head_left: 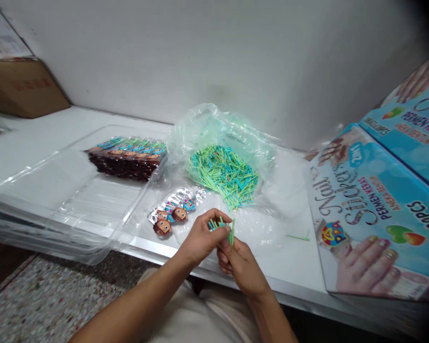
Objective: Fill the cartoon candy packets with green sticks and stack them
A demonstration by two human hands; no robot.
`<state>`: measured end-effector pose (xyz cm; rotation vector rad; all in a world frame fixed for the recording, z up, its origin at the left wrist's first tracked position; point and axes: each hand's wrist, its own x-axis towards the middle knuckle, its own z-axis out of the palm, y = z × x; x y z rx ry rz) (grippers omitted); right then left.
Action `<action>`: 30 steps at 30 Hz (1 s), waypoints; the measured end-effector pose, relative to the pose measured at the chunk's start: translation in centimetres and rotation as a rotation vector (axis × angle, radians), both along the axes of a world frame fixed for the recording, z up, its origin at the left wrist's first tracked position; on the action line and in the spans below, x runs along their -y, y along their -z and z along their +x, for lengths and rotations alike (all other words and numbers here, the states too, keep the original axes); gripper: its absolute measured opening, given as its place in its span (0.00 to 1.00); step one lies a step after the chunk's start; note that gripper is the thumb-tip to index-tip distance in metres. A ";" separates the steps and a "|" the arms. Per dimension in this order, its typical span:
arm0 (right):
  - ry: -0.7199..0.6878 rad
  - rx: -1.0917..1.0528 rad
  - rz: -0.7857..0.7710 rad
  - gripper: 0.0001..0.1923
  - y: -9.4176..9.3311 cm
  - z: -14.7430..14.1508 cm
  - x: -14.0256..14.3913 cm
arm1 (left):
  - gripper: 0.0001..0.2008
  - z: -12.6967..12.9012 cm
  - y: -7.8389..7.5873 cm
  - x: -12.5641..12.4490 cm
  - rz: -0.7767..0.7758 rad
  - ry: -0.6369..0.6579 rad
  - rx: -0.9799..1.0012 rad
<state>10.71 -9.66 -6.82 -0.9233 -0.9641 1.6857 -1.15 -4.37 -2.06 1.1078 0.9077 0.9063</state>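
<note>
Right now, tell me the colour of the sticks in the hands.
Green and teal sticks, head view.

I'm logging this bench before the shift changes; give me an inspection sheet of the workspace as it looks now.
Surface: white table, mostly covered.
Job's things: small bunch of green and blue plastic sticks held between both hands; heap of the same sticks on a clear plastic bag.
Clutter: clear plastic tray holding a row of cartoon-face packets; loose packets; one stray stick; printed nail-sticker boxes.
Grippers: left hand and right hand both gripping the bunch.
Cables: nothing seen.
Surroundings: white wall, brown cardboard box, speckled floor.
</note>
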 end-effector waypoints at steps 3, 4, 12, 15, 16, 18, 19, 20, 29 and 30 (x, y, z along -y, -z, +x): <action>-0.014 0.036 0.009 0.17 -0.1 -0.1 0.1 | 0.07 0.0 0.2 -0.1 -0.010 -0.011 -0.032; -0.017 0.051 0.011 0.17 -0.1 -0.1 0.1 | 0.06 0.0 0.4 -0.2 -0.008 -0.003 -0.045; -0.019 0.224 0.028 0.19 0.0 0.4 -0.2 | 0.07 -0.9 -0.3 -0.9 0.491 0.034 -0.286; -0.013 0.334 0.086 0.19 -0.1 0.6 -0.4 | 0.04 -0.9 -0.9 -0.8 0.552 0.062 -0.307; -0.010 0.364 0.103 0.19 -0.2 0.6 -0.4 | 0.04 -0.8 -1.0 -0.7 0.563 0.056 -0.302; 0.006 0.406 0.130 0.19 -0.3 0.8 -0.5 | 0.04 -0.4 -1.4 -1.0 0.580 0.022 -0.278; 0.015 0.425 0.133 0.19 -0.3 0.9 -0.5 | 0.04 -0.1 -1.6 -1.3 0.583 -0.007 -0.256; 0.021 0.444 0.126 0.19 -0.1 1.0 -0.4 | 0.04 0.3 -1.8 -1.8 0.584 -0.047 -0.229; 0.158 0.198 -0.127 0.22 0.4 2.1 0.8 | 0.24 2.4 -1.1 -5.5 0.462 -0.082 -0.250; 0.142 0.184 -0.118 0.21 0.0 2.0 0.8 | 0.25 2.5 -0.8 -4.9 0.383 -0.023 -0.180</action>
